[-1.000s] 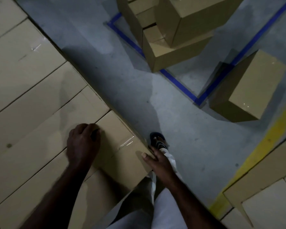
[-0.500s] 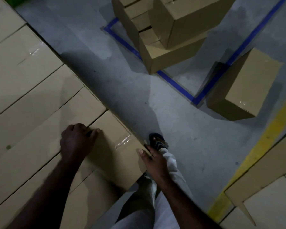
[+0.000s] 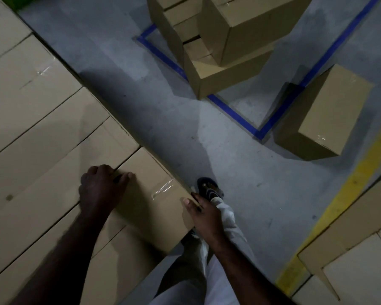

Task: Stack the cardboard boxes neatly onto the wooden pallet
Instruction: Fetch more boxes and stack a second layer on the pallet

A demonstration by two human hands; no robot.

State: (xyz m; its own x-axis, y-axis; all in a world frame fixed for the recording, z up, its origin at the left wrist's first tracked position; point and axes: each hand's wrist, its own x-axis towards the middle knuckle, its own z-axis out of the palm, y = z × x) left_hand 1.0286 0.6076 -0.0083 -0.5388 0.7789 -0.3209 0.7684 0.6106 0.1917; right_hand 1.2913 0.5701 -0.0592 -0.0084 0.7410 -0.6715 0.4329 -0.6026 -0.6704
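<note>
Hooking far edge of box (image 3: 154, 201) with left grip (image 3: 101, 190), clasping its side with right grip (image 3: 204, 213). Likely handling stiff and light; taking opposite edges, avoiding tape (image 3: 163, 189).

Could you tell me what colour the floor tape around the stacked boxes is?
The floor tape is blue; head view.

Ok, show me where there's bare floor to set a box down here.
Bare floor runs between the packed box layer and the blue tape; another patch lies between the lone box, the yellow line and the foot. Crowded: the layer sits edge to edge, where the left hand and right hand hold the corner box.
</note>
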